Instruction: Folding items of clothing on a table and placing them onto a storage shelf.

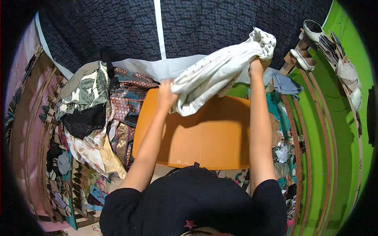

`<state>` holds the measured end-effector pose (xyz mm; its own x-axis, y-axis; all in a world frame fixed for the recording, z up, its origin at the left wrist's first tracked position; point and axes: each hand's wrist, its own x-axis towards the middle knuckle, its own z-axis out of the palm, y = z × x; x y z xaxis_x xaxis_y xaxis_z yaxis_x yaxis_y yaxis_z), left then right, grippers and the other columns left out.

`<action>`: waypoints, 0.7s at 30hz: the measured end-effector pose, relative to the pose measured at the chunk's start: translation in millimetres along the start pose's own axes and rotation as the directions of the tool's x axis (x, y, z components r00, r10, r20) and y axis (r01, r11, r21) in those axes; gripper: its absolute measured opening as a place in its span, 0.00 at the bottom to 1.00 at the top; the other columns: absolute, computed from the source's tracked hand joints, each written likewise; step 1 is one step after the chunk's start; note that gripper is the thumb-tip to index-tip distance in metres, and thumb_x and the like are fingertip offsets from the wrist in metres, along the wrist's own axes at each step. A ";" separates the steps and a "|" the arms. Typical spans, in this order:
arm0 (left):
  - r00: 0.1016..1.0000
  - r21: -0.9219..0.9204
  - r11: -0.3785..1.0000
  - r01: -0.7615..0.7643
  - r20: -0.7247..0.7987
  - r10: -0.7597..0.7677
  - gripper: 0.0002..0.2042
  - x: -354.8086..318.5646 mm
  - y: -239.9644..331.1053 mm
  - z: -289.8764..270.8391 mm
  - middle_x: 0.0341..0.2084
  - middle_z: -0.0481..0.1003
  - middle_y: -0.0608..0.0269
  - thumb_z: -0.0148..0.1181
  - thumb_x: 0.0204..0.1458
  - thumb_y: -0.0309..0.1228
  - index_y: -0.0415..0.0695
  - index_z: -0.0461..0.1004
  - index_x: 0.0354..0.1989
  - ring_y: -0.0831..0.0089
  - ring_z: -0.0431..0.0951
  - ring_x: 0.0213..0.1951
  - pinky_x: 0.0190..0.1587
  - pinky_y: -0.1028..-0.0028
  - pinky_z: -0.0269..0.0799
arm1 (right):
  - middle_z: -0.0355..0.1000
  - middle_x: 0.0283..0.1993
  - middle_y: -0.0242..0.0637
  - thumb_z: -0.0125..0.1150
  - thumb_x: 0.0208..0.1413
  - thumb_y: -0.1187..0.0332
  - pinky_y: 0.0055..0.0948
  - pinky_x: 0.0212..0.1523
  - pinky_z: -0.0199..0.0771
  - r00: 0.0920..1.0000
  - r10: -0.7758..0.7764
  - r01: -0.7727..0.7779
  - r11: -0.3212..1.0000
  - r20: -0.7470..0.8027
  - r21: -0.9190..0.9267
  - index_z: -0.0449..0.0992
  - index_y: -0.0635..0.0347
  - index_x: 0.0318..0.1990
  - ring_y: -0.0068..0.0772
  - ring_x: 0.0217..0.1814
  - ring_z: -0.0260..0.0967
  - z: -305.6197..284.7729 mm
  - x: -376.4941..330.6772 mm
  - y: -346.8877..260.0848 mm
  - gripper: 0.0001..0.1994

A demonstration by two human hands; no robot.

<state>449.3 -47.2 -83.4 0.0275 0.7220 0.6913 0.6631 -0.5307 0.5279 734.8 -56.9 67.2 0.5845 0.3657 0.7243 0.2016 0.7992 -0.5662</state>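
A white cloth with small dark marks (216, 70), perhaps a garment, is stretched between my two hands. Its exact kind is hidden by the folds. My left hand (167, 94) is closed on the lower left end. Farther off and higher, my right hand (258, 67) grips the other end, where the fabric bunches up above the fist. The cloth hangs over the far part of an orange plastic seat or tabletop (208, 133) and casts a shadow on it.
Piled clothes (86, 90) lie to the left, with patterned fabric (130, 94) beside them. A folded blue-grey cloth (287, 83) rests at right near wooden rails (315, 102). Shoes (59, 196) line a rack at lower left. A dark patterned curtain (102, 31) hangs ahead.
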 end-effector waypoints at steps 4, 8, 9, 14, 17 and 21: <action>0.903 0.335 0.922 0.192 0.309 -0.300 0.16 -92.0 -23.2 43.8 0.30 0.70 0.51 0.59 0.30 0.34 0.43 0.72 0.32 0.54 0.71 0.35 0.39 0.64 0.67 | 0.66 0.41 0.42 0.56 0.40 0.73 0.28 0.45 0.64 0.939 -0.277 0.342 0.721 0.202 -0.602 0.67 0.64 0.39 0.37 0.41 0.65 -29.3 -11.4 6.9 0.15; 0.682 -0.339 0.593 0.731 0.339 -0.648 0.17 -132.1 -76.4 87.8 0.36 0.68 0.51 0.53 0.37 0.30 0.37 0.66 0.38 0.60 0.67 0.42 0.43 0.69 0.63 | 0.65 0.42 0.42 0.57 0.41 0.68 0.31 0.46 0.62 0.991 -0.118 0.129 0.762 0.059 -0.634 0.67 0.65 0.39 0.39 0.44 0.63 -50.2 -29.6 31.7 0.17; 0.646 -0.419 0.503 0.756 0.353 -0.677 0.17 -124.6 -71.7 87.2 0.40 0.66 0.51 0.49 0.39 0.27 0.36 0.61 0.41 0.63 0.65 0.44 0.43 0.69 0.62 | 0.65 0.41 0.42 0.57 0.41 0.69 0.31 0.46 0.63 0.993 -0.113 0.117 0.763 0.047 -0.635 0.67 0.65 0.40 0.39 0.44 0.63 -67.9 -31.3 41.7 0.16; 0.634 -0.703 0.279 0.654 0.308 -0.710 0.19 -42.9 -87.6 66.7 0.43 0.64 0.52 0.43 0.44 0.22 0.38 0.56 0.48 0.63 0.65 0.45 0.48 0.70 0.59 | 0.66 0.42 0.41 0.56 0.43 0.71 0.27 0.44 0.64 0.998 0.028 -0.055 0.822 -0.055 -0.567 0.65 0.64 0.41 0.32 0.43 0.64 -119.2 -33.3 56.7 0.16; 0.866 -0.473 0.762 0.443 0.005 -0.501 0.20 27.5 -77.7 32.4 0.37 0.67 0.49 0.51 0.41 0.26 0.39 0.58 0.45 0.60 0.68 0.41 0.44 0.70 0.62 | 0.66 0.42 0.40 0.55 0.43 0.73 0.26 0.43 0.65 0.989 0.047 -0.117 0.834 -0.142 -0.538 0.65 0.64 0.42 0.29 0.43 0.64 -123.8 -34.4 53.0 0.15; 0.999 -0.142 0.989 0.030 0.027 -0.027 0.25 95.1 -18.1 -30.4 0.32 0.70 0.51 0.65 0.28 0.29 0.42 0.61 0.38 0.55 0.71 0.35 0.36 0.69 0.67 | 0.66 0.44 0.37 0.54 0.43 0.74 0.22 0.44 0.65 0.954 0.116 -0.192 0.945 -0.277 -0.265 0.65 0.65 0.44 0.24 0.43 0.64 -160.5 -31.4 54.9 0.17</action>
<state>417.1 17.6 -12.3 0.0303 0.7478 0.6632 0.5509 -0.5661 0.6132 853.7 -101.1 -49.8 0.7987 0.3096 0.5159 0.2864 0.5585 -0.7785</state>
